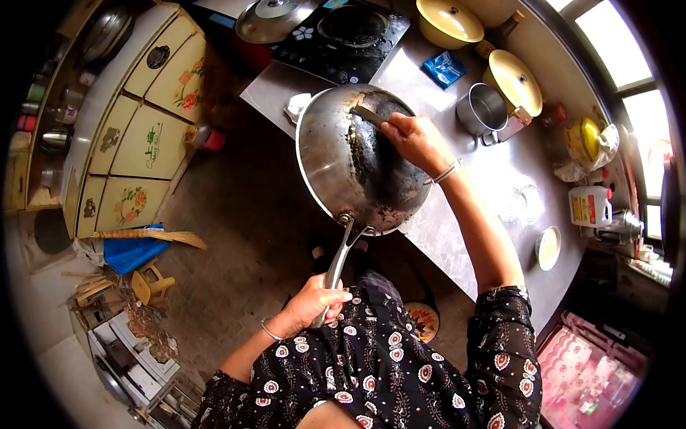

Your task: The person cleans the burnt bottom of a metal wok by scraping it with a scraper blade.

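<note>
Kitchen, with cooktop (341, 44) and cabinet (143, 136)

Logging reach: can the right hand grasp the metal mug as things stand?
Probably not: the right hand holds a flat tool against the wok, though the way to the metal mug looks free.

And here's the left hand (311, 304), drawn in close before the torso (361, 350), fingers wrapped round in a closed grip, thumb laid over the top and pointing across the body! The left forearm (246, 354) slants in from the side, elbow bent. Over to the right now: a longer reach, the right forearm (480, 225) stretching forward and angling inward, and out at the end the right hand (418, 143), back uppermost, fingers curled tight, well ahead of the left
</note>
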`<state>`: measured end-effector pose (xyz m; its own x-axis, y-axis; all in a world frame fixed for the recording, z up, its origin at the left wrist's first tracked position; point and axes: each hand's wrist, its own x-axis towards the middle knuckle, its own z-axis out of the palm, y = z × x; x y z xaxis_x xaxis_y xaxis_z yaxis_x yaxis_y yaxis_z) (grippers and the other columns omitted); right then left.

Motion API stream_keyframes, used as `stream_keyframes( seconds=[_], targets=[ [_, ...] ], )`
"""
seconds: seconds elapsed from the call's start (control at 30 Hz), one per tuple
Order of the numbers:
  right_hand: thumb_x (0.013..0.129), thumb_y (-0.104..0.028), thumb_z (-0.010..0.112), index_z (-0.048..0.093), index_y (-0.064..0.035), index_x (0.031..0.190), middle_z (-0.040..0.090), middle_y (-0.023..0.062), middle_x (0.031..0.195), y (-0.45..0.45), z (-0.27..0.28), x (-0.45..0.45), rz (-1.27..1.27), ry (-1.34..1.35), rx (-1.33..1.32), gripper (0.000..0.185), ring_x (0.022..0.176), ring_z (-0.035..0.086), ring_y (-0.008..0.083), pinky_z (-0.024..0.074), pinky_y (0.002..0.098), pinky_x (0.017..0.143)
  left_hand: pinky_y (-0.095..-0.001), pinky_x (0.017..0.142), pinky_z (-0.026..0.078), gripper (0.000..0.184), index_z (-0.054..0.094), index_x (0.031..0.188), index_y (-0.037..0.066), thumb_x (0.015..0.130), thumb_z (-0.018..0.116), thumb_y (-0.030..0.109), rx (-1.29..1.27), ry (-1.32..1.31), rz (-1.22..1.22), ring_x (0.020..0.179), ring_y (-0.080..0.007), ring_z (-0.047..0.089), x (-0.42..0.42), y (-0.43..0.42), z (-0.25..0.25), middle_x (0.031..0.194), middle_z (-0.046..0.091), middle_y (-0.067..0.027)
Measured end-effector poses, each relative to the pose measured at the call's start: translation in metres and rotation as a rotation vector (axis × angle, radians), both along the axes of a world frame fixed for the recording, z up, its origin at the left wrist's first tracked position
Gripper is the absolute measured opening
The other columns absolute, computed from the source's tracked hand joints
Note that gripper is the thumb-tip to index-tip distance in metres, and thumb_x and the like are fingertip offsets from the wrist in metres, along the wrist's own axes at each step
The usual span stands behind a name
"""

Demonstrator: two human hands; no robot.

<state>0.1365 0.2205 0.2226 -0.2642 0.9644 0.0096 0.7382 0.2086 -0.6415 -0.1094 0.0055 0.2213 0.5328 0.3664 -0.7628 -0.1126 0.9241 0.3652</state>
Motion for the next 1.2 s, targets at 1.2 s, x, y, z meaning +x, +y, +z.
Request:
stream_keyframes(
  seconds=[1.2],
  targets=[
    [0.088,-0.03,0.057,0.051,-0.0088,0.077,0.053,0.0149,0.052,-0.021,0.011,-0.01,0.234,-0.265,0.17,0.024,0.051,0.057,0.0359,0.0446,0.046,0.047,-0.0238,0.042,0.036,0.022,0.046,0.066,0.006,0.079,0.063,0.005,0.047,-0.02,-0.007,0.043,-0.009,0.045,-0.008,0.002,-0.015,0.053,0.047,-0.0018]
  ],
)
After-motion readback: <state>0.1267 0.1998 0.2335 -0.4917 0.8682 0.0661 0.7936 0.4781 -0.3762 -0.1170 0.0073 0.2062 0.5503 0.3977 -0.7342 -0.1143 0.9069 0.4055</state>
